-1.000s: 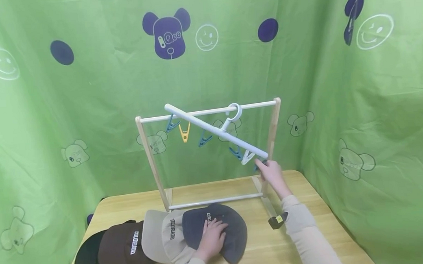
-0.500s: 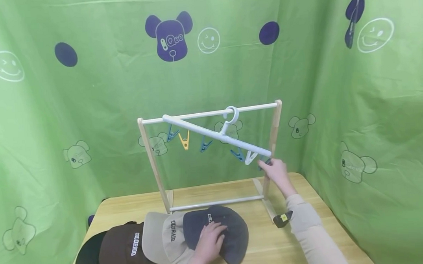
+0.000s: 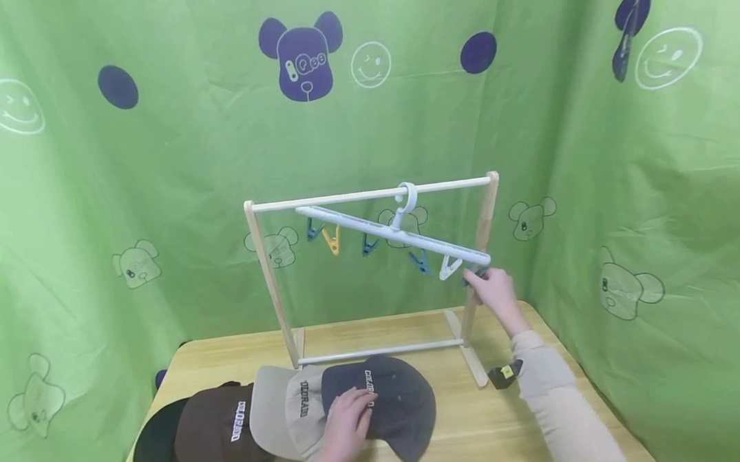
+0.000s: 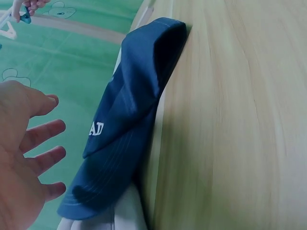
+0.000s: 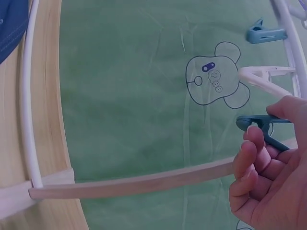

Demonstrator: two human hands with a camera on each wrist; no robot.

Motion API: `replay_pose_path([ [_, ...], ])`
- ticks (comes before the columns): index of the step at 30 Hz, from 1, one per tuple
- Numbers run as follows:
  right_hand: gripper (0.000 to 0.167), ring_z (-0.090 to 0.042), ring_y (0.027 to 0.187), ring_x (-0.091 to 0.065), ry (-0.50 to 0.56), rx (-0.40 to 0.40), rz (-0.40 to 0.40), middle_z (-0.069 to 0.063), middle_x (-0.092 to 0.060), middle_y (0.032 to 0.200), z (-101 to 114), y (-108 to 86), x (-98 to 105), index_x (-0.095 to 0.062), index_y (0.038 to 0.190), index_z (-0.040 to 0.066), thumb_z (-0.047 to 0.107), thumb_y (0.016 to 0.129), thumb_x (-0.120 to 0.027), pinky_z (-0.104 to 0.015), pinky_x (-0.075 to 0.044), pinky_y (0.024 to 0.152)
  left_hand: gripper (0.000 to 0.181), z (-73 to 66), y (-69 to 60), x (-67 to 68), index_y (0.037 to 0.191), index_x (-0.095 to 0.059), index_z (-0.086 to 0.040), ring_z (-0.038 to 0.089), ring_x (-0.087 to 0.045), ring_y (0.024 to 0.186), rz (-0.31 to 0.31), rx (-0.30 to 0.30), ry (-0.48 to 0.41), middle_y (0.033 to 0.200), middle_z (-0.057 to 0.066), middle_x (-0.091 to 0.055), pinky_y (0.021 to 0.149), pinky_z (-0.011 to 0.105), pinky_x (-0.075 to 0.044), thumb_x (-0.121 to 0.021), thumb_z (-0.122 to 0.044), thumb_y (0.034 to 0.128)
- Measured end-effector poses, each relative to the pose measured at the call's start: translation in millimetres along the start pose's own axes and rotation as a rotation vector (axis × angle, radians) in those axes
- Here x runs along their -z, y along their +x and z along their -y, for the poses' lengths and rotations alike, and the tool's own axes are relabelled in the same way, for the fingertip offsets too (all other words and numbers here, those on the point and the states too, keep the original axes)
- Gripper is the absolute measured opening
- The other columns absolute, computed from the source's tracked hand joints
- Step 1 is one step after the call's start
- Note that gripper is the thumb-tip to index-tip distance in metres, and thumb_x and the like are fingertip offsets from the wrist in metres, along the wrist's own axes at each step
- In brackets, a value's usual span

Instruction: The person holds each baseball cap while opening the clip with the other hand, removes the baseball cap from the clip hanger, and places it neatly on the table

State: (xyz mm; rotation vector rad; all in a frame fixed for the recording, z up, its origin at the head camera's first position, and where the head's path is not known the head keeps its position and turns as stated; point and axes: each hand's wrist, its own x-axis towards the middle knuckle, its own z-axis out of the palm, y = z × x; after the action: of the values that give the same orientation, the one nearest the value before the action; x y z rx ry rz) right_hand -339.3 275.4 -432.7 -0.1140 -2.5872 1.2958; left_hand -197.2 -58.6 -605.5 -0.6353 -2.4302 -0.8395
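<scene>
My right hand (image 3: 495,289) pinches a teal clip (image 5: 261,125) at the lower right end of a pale blue clip hanger (image 3: 376,224). The hanger hooks over the top bar of a wooden rack (image 3: 482,219) and tilts down to the right. More clips dangle from it: a white clip (image 3: 449,267), a yellow clip (image 3: 331,240) and several teal ones. My left hand (image 3: 346,425), fingers spread loosely, hovers by a navy cap (image 4: 122,100); the left wrist view shows a gap between them. A beige cap (image 3: 272,411) lies partly under the navy one.
A brown cap (image 3: 211,431) and a black cap (image 3: 156,440) overlap at the table's left. A small black and yellow tape measure (image 3: 504,374) sits by the rack's right foot. Green printed curtains (image 3: 217,148) surround the wooden table (image 3: 465,427).
My right hand has moved right and slightly up with the clip, and the hanger has swung to a shallower tilt. My left hand has shifted left, away from the middle of the navy cap.
</scene>
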Motion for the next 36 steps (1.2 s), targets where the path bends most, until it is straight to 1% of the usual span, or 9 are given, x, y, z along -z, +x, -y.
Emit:
replay_pose_path([
  [6,0.048,-0.014,0.056,-0.057,-0.007,0.033,-0.036,-0.015,-0.068,0.076,0,0.9,5,-0.067,0.103,-0.001,0.044,0.094,-0.059,-0.025,-0.05,0.05,0.028,2.4,-4.4,13.6,0.113,-0.07,-0.011,0.038,-0.06,0.116,0.014,0.038,-0.004,0.118,0.011,-0.069,0.096,0.069,-0.042,-0.066,-0.006,0.0856],
  [10,0.05,-0.012,0.056,-0.056,-0.038,0.045,-0.049,-0.015,-0.069,0.078,0,1.3,8,-0.067,0.105,-0.001,0.046,0.094,-0.057,-0.026,-0.05,0.052,0.027,4.4,-5.9,21.1,0.112,-0.069,-0.009,0.041,-0.059,0.116,0.006,0.047,-0.017,0.118,0.013,-0.068,0.095,0.071,-0.041,-0.065,-0.004,0.0854],
  [15,0.051,-0.016,0.057,-0.058,-0.067,0.05,-0.039,-0.02,-0.069,0.081,1,1.9,12,-0.067,0.107,0.0,0.048,0.095,-0.054,-0.026,-0.05,0.053,0.028,8.9,-7.8,27.8,0.112,-0.07,-0.01,0.039,-0.06,0.116,0.007,0.063,-0.003,0.117,0.013,-0.069,0.098,0.064,-0.043,-0.067,-0.004,0.085],
  [19,0.052,-0.017,0.056,-0.058,-0.081,0.047,-0.03,-0.012,-0.067,0.072,3,2.8,15,-0.067,0.108,0.0,0.049,0.095,-0.053,-0.027,-0.049,0.052,0.028,14.8,-10.6,30.0,0.113,-0.07,-0.012,0.037,-0.06,0.117,0.012,0.076,0.021,0.118,0.012,-0.069,0.101,0.062,-0.043,-0.067,-0.006,0.0854],
  [23,0.052,-0.015,0.054,-0.055,-0.082,0.042,-0.027,-0.005,-0.064,0.066,3,3.9,17,-0.067,0.106,0.001,0.05,0.095,-0.053,-0.026,-0.047,0.05,0.028,20.5,-14.2,32.4,0.111,-0.07,-0.013,0.037,-0.061,0.115,-0.013,0.067,0.056,0.117,0.011,-0.069,0.099,0.063,-0.043,-0.068,-0.006,0.0845],
  [25,0.052,-0.014,0.054,-0.055,-0.075,0.04,-0.028,-0.009,-0.065,0.07,3,4.3,19,-0.066,0.107,0.001,0.05,0.095,-0.053,-0.026,-0.047,0.05,0.028,23.2,-15.1,34.5,0.11,-0.071,-0.012,0.036,-0.062,0.114,-0.03,0.06,0.07,0.115,0.011,-0.07,0.098,0.062,-0.045,-0.068,-0.006,0.0835],
  [30,0.054,-0.012,0.058,-0.057,-0.061,0.044,-0.043,-0.023,-0.07,0.088,4,4.8,21,-0.065,0.11,0.0,0.051,0.095,-0.053,-0.025,-0.05,0.052,0.028,29.0,-13.6,44.1,0.107,-0.072,-0.011,0.037,-0.063,0.11,-0.076,0.03,0.09,0.112,0.012,-0.07,0.093,0.06,-0.048,-0.071,-0.003,0.0801],
  [33,0.055,-0.012,0.059,-0.058,-0.06,0.038,-0.047,-0.024,-0.07,0.093,5,4.3,22,-0.065,0.11,0.001,0.053,0.094,-0.053,-0.025,-0.051,0.053,0.028,32.2,-11.4,51.3,0.108,-0.071,-0.009,0.038,-0.062,0.11,-0.073,0.033,0.096,0.113,0.013,-0.07,0.094,0.06,-0.047,-0.07,-0.003,0.0807],
  [36,0.055,-0.012,0.06,-0.059,-0.054,0.033,-0.053,-0.022,-0.07,0.095,7,3.9,23,-0.064,0.109,0.0,0.052,0.094,-0.054,-0.024,-0.052,0.054,0.028,36.0,-9.4,58.7,0.111,-0.07,-0.008,0.037,-0.061,0.112,-0.049,0.053,0.099,0.115,0.014,-0.069,0.097,0.059,-0.046,-0.069,-0.003,0.083],
])
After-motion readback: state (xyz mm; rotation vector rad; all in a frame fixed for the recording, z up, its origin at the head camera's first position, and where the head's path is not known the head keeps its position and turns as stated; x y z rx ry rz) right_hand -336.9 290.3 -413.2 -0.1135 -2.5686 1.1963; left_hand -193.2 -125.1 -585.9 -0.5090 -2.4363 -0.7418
